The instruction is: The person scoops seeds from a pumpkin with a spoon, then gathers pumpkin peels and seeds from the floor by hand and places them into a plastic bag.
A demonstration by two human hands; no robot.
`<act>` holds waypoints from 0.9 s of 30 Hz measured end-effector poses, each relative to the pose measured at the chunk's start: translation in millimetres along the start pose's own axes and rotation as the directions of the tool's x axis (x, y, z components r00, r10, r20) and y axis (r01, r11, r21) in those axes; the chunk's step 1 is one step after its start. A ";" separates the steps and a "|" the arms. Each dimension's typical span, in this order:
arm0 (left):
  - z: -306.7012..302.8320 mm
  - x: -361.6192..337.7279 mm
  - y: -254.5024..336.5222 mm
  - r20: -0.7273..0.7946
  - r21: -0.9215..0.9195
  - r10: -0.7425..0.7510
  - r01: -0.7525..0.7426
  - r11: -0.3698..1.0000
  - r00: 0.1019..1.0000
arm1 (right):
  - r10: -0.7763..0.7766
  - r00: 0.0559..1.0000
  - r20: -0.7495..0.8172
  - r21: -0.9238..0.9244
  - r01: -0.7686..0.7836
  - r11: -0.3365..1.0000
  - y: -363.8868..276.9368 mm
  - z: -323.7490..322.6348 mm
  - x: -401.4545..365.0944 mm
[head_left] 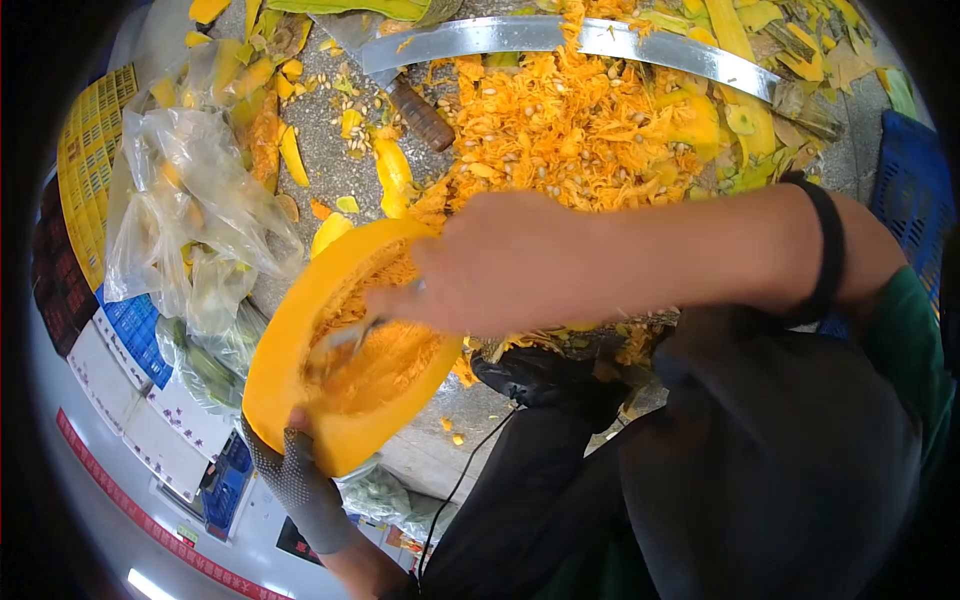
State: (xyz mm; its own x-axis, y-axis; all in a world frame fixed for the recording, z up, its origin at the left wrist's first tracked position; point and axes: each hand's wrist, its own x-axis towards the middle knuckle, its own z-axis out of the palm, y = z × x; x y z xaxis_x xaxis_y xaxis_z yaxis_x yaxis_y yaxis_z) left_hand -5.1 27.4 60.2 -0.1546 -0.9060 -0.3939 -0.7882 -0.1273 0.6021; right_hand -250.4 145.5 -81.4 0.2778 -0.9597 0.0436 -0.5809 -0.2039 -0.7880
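Observation:
A halved, hollowed pumpkin point(278, 335) is tilted with its cut side up, strings of orange pulp lining the cavity. My left hand point(300, 478), in a grey dotted glove, grips its lower end, the bare thumb over the rim. Over the cavity, my right hand point(490, 262) is closed and blurred by motion. From it a shiny metal spoon point(345, 345) reaches into the pulp; its bowl is smeared, and the fingers hide most of its handle. Just beyond lies a heap of scooped pulp and seeds point(570, 130).
A knife with a brown handle point(422, 118) lies on the littered ground near a long curved metal strip point(540, 35). Yellow peels point(740, 50) are scattered around. To the left are a clear plastic bag point(190, 190) and a yellow crate point(92, 160); a blue crate point(912, 190) stands right.

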 end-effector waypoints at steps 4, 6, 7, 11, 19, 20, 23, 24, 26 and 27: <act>-1.4 2.6 1.6 -0.059 0.026 -0.016 0.018 0.999 0.998 | 0.074 0.985 0.157 -0.071 -0.064 0.995 36.9 26.1 4.8; 0.4 2.5 -0.1 -0.054 0.034 -0.008 0.010 0.999 0.998 | 0.072 0.986 0.152 -0.042 -0.066 0.997 6.9 8.5 -8.0; 0.8 3.0 0.1 -0.045 0.038 -0.014 0.015 0.999 0.999 | 0.079 0.985 0.155 -0.035 -0.075 0.997 0.0 11.3 -6.5; 0.9 0.3 4.0 -0.019 0.046 0.004 -0.003 0.999 1.000 | 0.068 0.978 0.196 0.009 -0.072 0.997 23.6 28.8 8.3; 2.3 3.0 4.3 -0.025 0.018 0.004 -0.003 1.000 1.000 | 0.093 0.991 0.098 -0.005 -0.093 0.996 22.8 39.8 5.1; 1.7 3.3 3.8 -0.025 0.033 0.016 -0.015 0.999 1.000 | 0.103 0.988 0.113 0.006 -0.104 0.995 28.4 38.3 5.3; -0.4 1.8 2.2 -0.014 0.064 0.026 -0.025 0.998 1.000 | 0.056 0.997 0.053 0.026 -0.057 0.998 18.4 44.9 3.1; 1.6 2.4 2.3 -0.007 0.061 0.042 -0.041 0.997 0.999 | -0.002 1.000 -0.026 0.004 0.002 1.000 14.5 42.2 2.4; -1.0 6.8 0.4 -0.006 0.034 0.018 -0.018 0.999 1.000 | 0.061 0.997 0.043 0.003 -0.061 0.998 19.1 41.6 10.9; -2.3 7.9 -0.6 -0.016 0.013 -0.005 0.005 1.000 1.000 | 0.111 0.988 0.108 0.003 -0.112 0.994 21.2 40.1 14.7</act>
State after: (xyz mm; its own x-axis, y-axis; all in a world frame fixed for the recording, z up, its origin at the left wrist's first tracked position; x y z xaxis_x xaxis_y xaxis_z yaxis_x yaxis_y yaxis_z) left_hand -4.5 19.4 58.3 -0.1410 -0.9117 -0.3859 -0.7964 -0.1270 0.5912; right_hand -227.9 134.8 -122.1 0.2928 -0.9497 -0.1107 -0.6062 -0.0949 -0.7896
